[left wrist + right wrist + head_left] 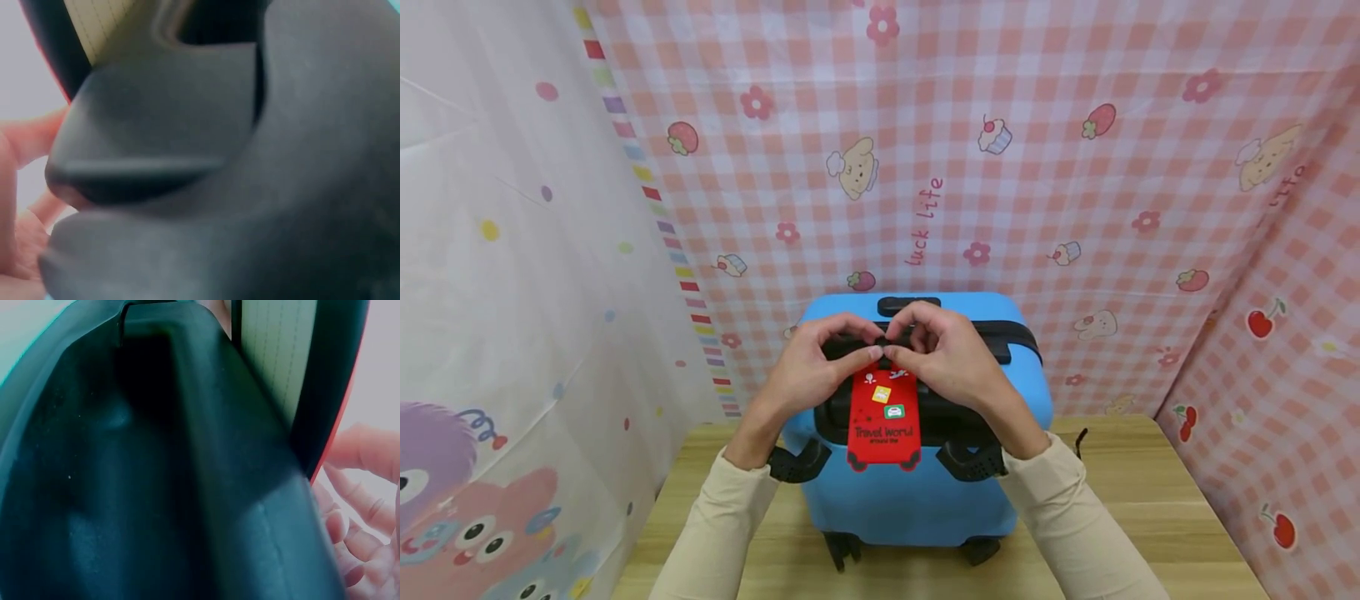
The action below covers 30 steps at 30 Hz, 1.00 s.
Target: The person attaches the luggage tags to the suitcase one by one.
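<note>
A red luggage tag, printed "Travel World", hangs over the black carry handle of a blue suitcase. At the tag's top, my left hand and right hand meet, thumbs and forefingers pinching its short black strap. Fingertips hide most of that strap. The left wrist view shows the tag's dark-bordered back with a cream card beside the dark handle. From the right wrist, the same card appears, with my curled right fingers by the tag's red edge.
The suitcase stands on a wooden tabletop, with black wheels at its near side. A black pull-handle grip lies at its far edge. Pink checked cloth hangs behind and right, white patterned cloth left.
</note>
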Motion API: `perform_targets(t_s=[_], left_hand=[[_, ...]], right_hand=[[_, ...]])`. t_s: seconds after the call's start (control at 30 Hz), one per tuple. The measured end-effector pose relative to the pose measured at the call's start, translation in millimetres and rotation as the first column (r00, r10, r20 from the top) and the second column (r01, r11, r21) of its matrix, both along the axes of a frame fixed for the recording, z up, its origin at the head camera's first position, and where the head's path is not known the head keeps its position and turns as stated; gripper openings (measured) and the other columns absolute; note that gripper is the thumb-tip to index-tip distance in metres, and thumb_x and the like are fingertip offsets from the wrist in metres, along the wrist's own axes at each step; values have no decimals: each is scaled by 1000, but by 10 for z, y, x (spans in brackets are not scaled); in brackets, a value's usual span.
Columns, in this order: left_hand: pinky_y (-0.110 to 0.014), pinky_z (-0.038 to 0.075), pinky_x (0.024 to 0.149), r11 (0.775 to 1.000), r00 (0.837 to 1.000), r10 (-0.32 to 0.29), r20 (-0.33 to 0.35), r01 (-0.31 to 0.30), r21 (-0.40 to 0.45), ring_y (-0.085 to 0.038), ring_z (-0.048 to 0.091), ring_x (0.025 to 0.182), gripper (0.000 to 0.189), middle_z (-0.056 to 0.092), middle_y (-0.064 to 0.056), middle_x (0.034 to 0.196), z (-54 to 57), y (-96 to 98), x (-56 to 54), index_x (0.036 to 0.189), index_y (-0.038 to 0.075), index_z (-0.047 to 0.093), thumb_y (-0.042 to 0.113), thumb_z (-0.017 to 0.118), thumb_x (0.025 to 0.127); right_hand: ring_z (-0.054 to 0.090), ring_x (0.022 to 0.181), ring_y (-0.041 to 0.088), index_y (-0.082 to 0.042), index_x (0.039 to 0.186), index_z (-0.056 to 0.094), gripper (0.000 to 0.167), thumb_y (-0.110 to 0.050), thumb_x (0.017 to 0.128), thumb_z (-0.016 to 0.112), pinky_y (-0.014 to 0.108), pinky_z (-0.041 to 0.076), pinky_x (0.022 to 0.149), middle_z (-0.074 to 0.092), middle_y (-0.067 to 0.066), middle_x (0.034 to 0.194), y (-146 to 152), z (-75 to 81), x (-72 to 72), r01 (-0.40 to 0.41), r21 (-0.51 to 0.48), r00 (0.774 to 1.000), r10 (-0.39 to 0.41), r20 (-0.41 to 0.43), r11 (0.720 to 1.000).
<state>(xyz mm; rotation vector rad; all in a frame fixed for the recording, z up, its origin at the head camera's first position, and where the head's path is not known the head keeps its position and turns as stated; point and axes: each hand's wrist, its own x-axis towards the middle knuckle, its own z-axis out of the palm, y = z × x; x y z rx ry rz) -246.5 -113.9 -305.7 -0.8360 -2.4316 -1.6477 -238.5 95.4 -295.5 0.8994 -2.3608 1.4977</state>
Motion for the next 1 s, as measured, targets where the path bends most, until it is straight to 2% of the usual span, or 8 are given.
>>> perform_targets(t_s=[0.43, 1.0], left_hand=[[-42, 56, 81, 1000, 1000, -9, -7, 9, -9, -22, 64, 92, 19, 69, -3, 104, 12, -3, 18, 111, 12, 69, 13, 70, 92], [-42, 56, 82, 1000, 1000, 0, -17, 0, 0, -22, 63, 92, 17, 69, -4, 102, 13, 13, 20, 109, 11, 69, 12, 70, 92]], right_hand=[[44, 52, 21, -11, 99, 64, 13, -9, 89, 72, 30, 42, 46, 47, 6, 65, 0, 3, 15, -8, -8, 999, 8, 38, 1000], [43, 51, 21, -10, 95, 62, 10, -9, 91, 71, 30, 40, 45, 44, 6, 63, -1, -16, -4, -8, 2, 999, 8, 32, 1000]])
